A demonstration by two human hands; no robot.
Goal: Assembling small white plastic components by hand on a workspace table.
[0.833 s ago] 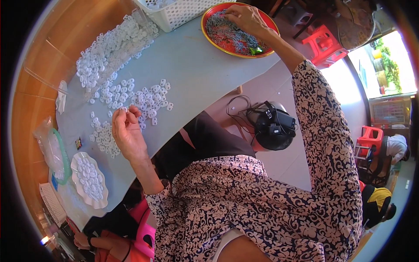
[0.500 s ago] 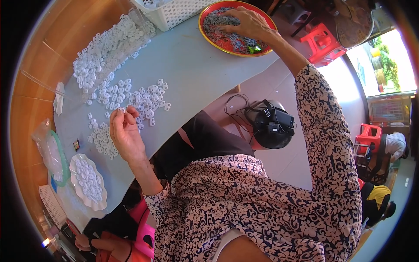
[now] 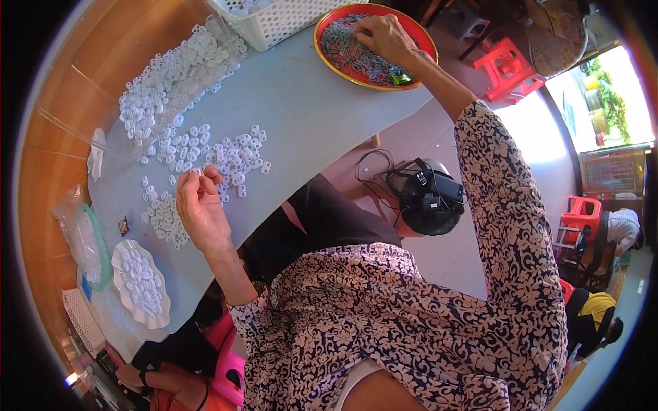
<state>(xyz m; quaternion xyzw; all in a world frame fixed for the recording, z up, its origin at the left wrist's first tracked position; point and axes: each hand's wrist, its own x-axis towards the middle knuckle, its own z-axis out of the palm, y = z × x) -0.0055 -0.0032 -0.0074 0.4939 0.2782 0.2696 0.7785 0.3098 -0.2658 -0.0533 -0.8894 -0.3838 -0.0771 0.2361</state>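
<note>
My left hand (image 3: 205, 211) is raised over the table's near edge, its fingertips pinched on a small white plastic piece (image 3: 197, 171). Around it lie loose piles of white plastic pieces (image 3: 236, 156), many of them oval with two holes. At the far right of the table my right hand (image 3: 388, 38) is over a round red tray (image 3: 426, 42) with a yellow rim. Its fingers are bent and drawn together at the heap of thin grey screw-like pieces (image 3: 343, 42). Whatever those fingertips hold is too small to make out.
A white perforated basket (image 3: 274, 26) stands at the back. A scalloped white dish (image 3: 162, 318) of white ovals and a green-rimmed container (image 3: 103, 250) are at left. Black gear with cables (image 3: 432, 198) sits on a stool. Red stools (image 3: 507, 68) and other people are around.
My right hand's fingers, which were spread in the grey pieces, have drawn together and pulled slightly up out of the heap. My left hand keeps its pinch almost in place.
</note>
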